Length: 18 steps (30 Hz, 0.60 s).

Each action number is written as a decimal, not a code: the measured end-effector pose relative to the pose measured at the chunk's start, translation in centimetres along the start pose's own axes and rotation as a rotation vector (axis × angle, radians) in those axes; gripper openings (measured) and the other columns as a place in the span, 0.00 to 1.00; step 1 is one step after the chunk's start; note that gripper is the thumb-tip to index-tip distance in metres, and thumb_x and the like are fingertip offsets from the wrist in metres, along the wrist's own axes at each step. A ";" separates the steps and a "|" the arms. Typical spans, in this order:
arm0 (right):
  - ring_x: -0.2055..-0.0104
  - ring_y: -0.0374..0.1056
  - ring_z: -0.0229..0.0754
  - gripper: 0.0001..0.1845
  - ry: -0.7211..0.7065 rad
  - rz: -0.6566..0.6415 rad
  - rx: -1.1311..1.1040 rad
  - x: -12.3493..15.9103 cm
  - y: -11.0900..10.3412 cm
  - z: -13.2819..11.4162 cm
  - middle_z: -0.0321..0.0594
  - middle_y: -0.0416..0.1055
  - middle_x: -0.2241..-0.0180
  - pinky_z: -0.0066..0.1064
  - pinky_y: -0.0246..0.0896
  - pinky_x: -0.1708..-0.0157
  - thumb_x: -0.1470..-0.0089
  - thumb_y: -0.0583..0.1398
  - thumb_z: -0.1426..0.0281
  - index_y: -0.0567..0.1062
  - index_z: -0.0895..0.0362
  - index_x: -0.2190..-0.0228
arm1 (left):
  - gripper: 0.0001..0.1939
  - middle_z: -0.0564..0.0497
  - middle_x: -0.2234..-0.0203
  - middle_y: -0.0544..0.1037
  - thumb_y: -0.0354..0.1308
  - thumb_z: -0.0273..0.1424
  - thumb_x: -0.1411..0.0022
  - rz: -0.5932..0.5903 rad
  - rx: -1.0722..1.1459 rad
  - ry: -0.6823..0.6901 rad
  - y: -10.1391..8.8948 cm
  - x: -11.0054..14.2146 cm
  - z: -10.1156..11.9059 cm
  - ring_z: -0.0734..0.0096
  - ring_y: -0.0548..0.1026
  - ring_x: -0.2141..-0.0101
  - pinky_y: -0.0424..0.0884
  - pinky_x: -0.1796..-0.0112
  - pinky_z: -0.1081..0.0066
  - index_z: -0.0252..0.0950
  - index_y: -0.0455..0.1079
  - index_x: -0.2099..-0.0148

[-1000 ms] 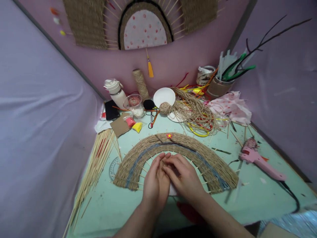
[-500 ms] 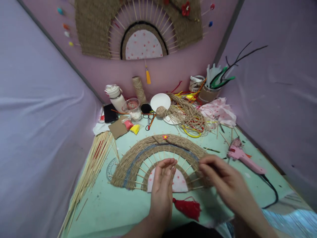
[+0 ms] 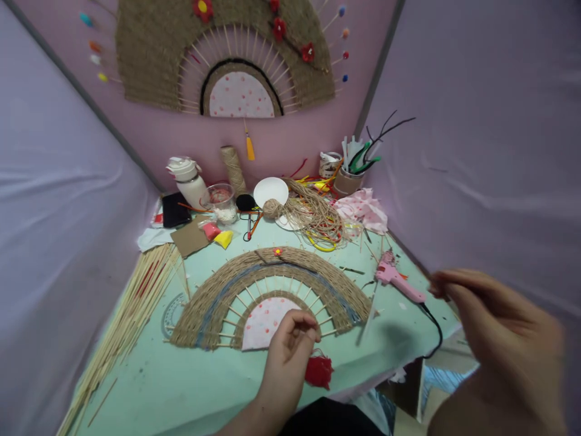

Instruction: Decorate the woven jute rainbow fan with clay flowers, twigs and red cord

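A half-round woven twine fan point(image 3: 195, 318) lies on the table, with thin sticks as ribs, a blue stripe, a dark twig and a small red flower on its band. My left hand point(image 3: 290, 348) is over the right part of its dotted white centre point(image 3: 261, 324), fingers curled in and the thumb near the fingertips. Just right of that hand lies a red tassel point(image 3: 320, 371), partly covered by it. My right hand point(image 3: 508, 333) is raised at the far right, thumb and fingers pinched together. Whatever either hand pinches is too fine to see.
A pink glue gun point(image 3: 399, 283) with its cord lies at the right. Long sticks point(image 3: 131, 303) are spread at the left. Along the back stand a white bottle point(image 3: 188, 181), a twine spool point(image 3: 233, 169) and loose twine point(image 3: 318, 212). A finished fan point(image 3: 149, 66) hangs on the wall.
My right hand has moved away to the right, from the fan's edge to beyond the glue gun. My left hand's fingers have curled in. The view has turned to the right.
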State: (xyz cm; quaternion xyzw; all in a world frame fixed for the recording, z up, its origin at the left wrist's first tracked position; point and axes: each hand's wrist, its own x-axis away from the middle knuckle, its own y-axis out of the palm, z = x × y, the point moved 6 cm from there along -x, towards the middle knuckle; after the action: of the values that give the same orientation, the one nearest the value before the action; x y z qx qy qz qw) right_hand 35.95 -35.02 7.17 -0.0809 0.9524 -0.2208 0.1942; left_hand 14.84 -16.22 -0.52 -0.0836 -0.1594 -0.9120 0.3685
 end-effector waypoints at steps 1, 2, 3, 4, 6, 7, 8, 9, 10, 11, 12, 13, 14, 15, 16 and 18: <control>0.60 0.73 0.50 0.17 -0.005 -0.075 0.062 -0.9 0.8 1.0 0.43 0.77 0.63 0.40 0.68 0.58 0.47 0.62 0.55 0.79 0.53 0.62 | 0.12 0.51 0.71 0.72 0.62 0.40 0.42 -0.010 -0.025 0.005 0.1 0.0 -0.1 0.71 0.70 0.69 0.66 0.66 0.72 0.37 0.69 0.63; 0.62 0.73 0.50 0.19 -0.026 -0.094 0.140 -1.8 1.3 2.0 0.44 0.78 0.64 0.41 0.67 0.58 0.48 0.61 0.52 0.80 0.53 0.64 | 0.12 0.51 0.71 0.72 0.62 0.40 0.42 -0.023 -0.051 0.008 0.2 0.0 -0.2 0.71 0.70 0.69 0.67 0.66 0.71 0.37 0.69 0.63; 0.64 0.73 0.50 0.21 -0.025 -0.145 0.216 -2.5 2.0 3.3 0.45 0.78 0.63 0.41 0.68 0.60 0.48 0.59 0.52 0.80 0.54 0.63 | 0.12 0.51 0.70 0.72 0.62 0.39 0.42 -0.040 -0.083 0.010 0.3 0.0 -0.3 0.71 0.70 0.69 0.67 0.66 0.71 0.37 0.69 0.62; 0.67 0.73 0.49 0.23 -0.020 -0.187 0.292 -3.0 2.5 4.6 0.47 0.78 0.62 0.41 0.68 0.63 0.49 0.57 0.51 0.80 0.55 0.63 | 0.11 0.50 0.70 0.72 0.61 0.39 0.41 -0.061 -0.119 0.013 0.4 -0.1 -0.5 0.70 0.71 0.69 0.67 0.66 0.70 0.37 0.69 0.62; 0.67 0.73 0.49 0.26 -0.036 -0.239 0.410 -3.6 3.2 6.8 0.51 0.78 0.59 0.41 0.68 0.64 0.48 0.55 0.51 0.79 0.57 0.60 | 0.09 0.50 0.70 0.72 0.58 0.37 0.39 -0.105 -0.208 0.033 0.8 -0.4 -0.8 0.70 0.71 0.69 0.67 0.66 0.70 0.36 0.69 0.62; 0.67 0.73 0.50 0.27 -0.050 -0.258 0.447 -3.7 3.4 7.6 0.52 0.77 0.58 0.42 0.68 0.64 0.47 0.53 0.52 0.79 0.58 0.60 | 0.07 0.50 0.71 0.72 0.56 0.35 0.38 -0.129 -0.260 0.051 1.0 -0.6 -0.8 0.70 0.70 0.69 0.67 0.66 0.70 0.36 0.70 0.61; 0.65 0.73 0.51 0.27 -0.069 -0.275 0.472 -3.8 3.6 8.1 0.53 0.77 0.57 0.42 0.68 0.63 0.47 0.52 0.52 0.79 0.59 0.60 | 0.07 0.50 0.71 0.72 0.55 0.34 0.37 -0.155 -0.314 0.076 1.2 -0.8 -0.9 0.70 0.70 0.69 0.67 0.66 0.70 0.36 0.70 0.61; 0.63 0.74 0.52 0.27 -0.089 -0.290 0.490 -3.8 3.7 8.5 0.54 0.76 0.57 0.42 0.68 0.62 0.46 0.52 0.52 0.79 0.59 0.59 | 0.06 0.50 0.71 0.72 0.54 0.32 0.36 -0.183 -0.371 0.109 1.4 -0.9 -0.8 0.70 0.70 0.69 0.67 0.66 0.70 0.36 0.70 0.60; 0.62 0.74 0.53 0.28 -0.112 -0.301 0.506 -3.8 3.8 8.7 0.54 0.76 0.56 0.43 0.67 0.61 0.45 0.51 0.53 0.79 0.59 0.59 | 0.06 0.50 0.71 0.72 0.53 0.31 0.35 -0.213 -0.429 0.150 1.7 -1.1 -0.6 0.70 0.70 0.70 0.67 0.66 0.70 0.37 0.70 0.60; 0.59 0.74 0.54 0.28 -0.134 -0.308 0.525 -3.9 3.9 8.8 0.54 0.76 0.56 0.43 0.67 0.60 0.44 0.50 0.53 0.79 0.59 0.58 | 0.07 0.50 0.71 0.73 0.52 0.30 0.35 -0.245 -0.489 0.201 2.1 -1.2 -0.3 0.71 0.70 0.70 0.66 0.67 0.71 0.37 0.70 0.59; 0.57 0.73 0.55 0.28 -0.155 -0.311 0.549 -4.0 3.9 8.9 0.55 0.76 0.55 0.44 0.67 0.58 0.43 0.50 0.54 0.78 0.59 0.57 | 0.07 0.50 0.70 0.73 0.52 0.30 0.35 -0.277 -0.548 0.259 2.4 -1.3 0.1 0.71 0.70 0.70 0.66 0.67 0.71 0.37 0.70 0.59; 0.55 0.73 0.56 0.28 -0.173 -0.312 0.576 -4.1 4.0 9.0 0.55 0.76 0.55 0.45 0.66 0.56 0.43 0.50 0.54 0.78 0.60 0.57 | 0.07 0.49 0.69 0.74 0.52 0.29 0.35 -0.306 -0.600 0.323 2.8 -1.3 0.6 0.71 0.70 0.69 0.66 0.67 0.71 0.37 0.71 0.59; 0.54 0.72 0.58 0.27 -0.188 -0.322 0.605 -4.2 4.1 9.2 0.56 0.76 0.55 0.46 0.66 0.55 0.43 0.50 0.55 0.78 0.60 0.56 | 0.07 0.49 0.69 0.75 0.52 0.29 0.35 -0.331 -0.646 0.390 3.1 -1.4 1.2 0.70 0.71 0.69 0.66 0.66 0.71 0.37 0.71 0.59; 0.53 0.72 0.59 0.27 -0.198 -0.345 0.631 -4.3 4.3 9.6 0.57 0.76 0.55 0.46 0.66 0.55 0.43 0.50 0.55 0.78 0.61 0.56 | 0.07 0.49 0.69 0.75 0.51 0.28 0.34 -0.349 -0.686 0.460 3.5 -1.4 1.8 0.70 0.72 0.68 0.67 0.66 0.72 0.37 0.71 0.59; 0.53 0.72 0.59 0.27 -0.206 -0.378 0.653 -4.4 4.6 10.0 0.57 0.76 0.56 0.46 0.66 0.55 0.43 0.51 0.55 0.78 0.61 0.57 | 0.07 0.49 0.70 0.76 0.51 0.28 0.33 -0.360 -0.720 0.531 3.7 -1.4 2.4 0.70 0.73 0.68 0.67 0.66 0.72 0.36 0.71 0.60; 0.56 0.73 0.59 0.25 -0.215 -0.460 0.682 -4.5 5.3 11.1 0.57 0.77 0.58 0.46 0.67 0.56 0.45 0.53 0.56 0.78 0.62 0.58 | 0.09 0.49 0.71 0.77 0.49 0.29 0.32 -0.358 -0.788 0.676 4.2 -1.6 3.6 0.70 0.73 0.69 0.66 0.67 0.72 0.36 0.71 0.61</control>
State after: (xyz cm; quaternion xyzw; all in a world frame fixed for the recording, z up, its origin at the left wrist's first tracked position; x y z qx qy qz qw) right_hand 44.18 -33.52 -2.90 -0.2452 0.7563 -0.5510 0.2536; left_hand 19.00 -16.77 3.33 0.1107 0.3096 -0.9272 0.1793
